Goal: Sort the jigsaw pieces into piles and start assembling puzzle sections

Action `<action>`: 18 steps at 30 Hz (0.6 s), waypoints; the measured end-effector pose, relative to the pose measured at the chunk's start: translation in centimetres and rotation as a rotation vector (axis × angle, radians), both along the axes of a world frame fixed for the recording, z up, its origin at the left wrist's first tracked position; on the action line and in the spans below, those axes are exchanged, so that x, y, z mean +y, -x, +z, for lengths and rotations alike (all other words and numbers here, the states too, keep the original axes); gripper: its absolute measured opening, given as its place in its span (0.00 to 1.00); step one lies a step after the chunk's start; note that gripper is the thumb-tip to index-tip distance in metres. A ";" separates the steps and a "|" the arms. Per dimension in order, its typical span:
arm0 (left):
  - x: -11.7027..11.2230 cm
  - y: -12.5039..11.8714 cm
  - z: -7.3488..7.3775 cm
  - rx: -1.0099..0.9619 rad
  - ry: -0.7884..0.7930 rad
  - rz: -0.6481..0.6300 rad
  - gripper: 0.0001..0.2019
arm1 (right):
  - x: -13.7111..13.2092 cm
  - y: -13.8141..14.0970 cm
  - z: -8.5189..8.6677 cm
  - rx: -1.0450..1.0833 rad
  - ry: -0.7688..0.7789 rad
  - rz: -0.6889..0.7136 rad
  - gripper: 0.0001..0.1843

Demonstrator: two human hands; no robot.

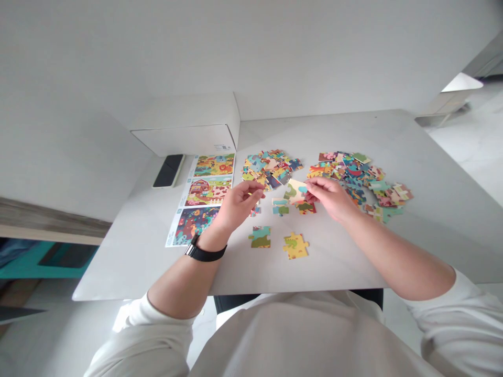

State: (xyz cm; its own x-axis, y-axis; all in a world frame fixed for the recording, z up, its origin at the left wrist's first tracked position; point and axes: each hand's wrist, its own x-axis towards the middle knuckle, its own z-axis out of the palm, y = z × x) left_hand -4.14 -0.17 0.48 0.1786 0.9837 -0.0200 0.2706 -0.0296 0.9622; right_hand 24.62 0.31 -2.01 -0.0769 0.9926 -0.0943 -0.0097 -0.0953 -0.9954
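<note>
My right hand [332,198] pinches a cream, green and blue puzzle piece [295,190] and holds it tilted above the white table [346,262]. My left hand [238,201], with a black watch on its wrist, hovers curled over small pieces [255,210]; a bit of yellow shows between its fingers. Between the hands lie a blue-green piece [280,207] and a red-orange one [305,208]. Nearer me lie a teal-olive piece [260,236] and a yellow piece [295,245]. Two heaps of loose pieces sit beyond: one in the middle [271,166], one to the right [359,180].
A reference sheet [202,198] with three colourful pictures lies left of my left hand. A black phone [168,170] rests beside it. A white box [188,128] stands at the back against the wall. The table's near edge runs just before my torso.
</note>
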 end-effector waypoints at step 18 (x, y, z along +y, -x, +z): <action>0.2 0.6 0.0 0.077 -0.030 -0.038 0.18 | -0.4 -0.2 0.1 0.037 0.027 0.095 0.25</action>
